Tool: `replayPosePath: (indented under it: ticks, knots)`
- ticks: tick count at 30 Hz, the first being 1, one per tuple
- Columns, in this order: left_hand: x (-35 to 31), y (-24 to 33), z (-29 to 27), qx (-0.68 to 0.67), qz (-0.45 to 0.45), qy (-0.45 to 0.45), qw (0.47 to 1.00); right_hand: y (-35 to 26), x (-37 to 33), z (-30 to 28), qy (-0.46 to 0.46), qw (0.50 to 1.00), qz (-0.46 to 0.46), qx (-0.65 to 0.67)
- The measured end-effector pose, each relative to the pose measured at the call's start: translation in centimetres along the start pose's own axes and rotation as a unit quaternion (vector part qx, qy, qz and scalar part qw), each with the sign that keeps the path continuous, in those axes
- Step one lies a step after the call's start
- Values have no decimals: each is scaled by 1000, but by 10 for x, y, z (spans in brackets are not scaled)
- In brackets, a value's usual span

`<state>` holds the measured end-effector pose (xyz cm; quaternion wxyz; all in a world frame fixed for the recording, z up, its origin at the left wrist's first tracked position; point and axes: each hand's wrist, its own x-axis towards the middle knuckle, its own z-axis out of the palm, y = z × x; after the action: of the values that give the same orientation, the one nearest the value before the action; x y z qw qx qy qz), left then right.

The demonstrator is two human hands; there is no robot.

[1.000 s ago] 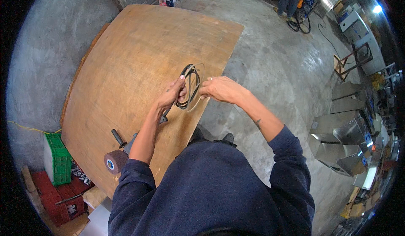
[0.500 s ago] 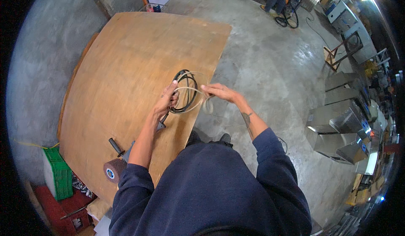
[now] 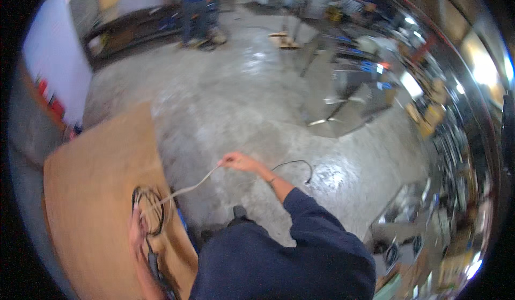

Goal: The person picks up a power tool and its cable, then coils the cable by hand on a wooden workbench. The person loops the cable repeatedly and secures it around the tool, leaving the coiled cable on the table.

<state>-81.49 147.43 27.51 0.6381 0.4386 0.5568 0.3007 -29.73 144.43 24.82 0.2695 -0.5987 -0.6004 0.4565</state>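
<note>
Since half a second ago, the right hand has swung outward from beside the coil, drawing a pale cord into a long slack line, while the whole view has turned so that the wooden tabletop now sits at lower left. From my remote seat I see the left hand closed round the side of the black cable coil, which it holds over the tabletop near its right edge. The right hand pinches the far end of the pale cord between narrowed fingers, out above the concrete floor. A thin black lead curves beyond the right wrist; with this much blur, I can't tell whether it joins the pale cord. Below the left hand I make out a dark tool handle beside the forearm. A person in blue stands well apart, across the floor.
</note>
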Motion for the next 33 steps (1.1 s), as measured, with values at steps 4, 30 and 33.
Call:
replayPosePath:
  ticks: [4,30,33]
  knots:
    - [-2,5,37,39,-19,-78,996,14,-36,-10,-19,994,69,-84]
    - [10,-11,25,-67,-26,-99,992,-102,44,200,-192,956,-213,64]
    - [13,-4,35,-55,-48,-108,991,-87,51,207,-110,964,-231,68]
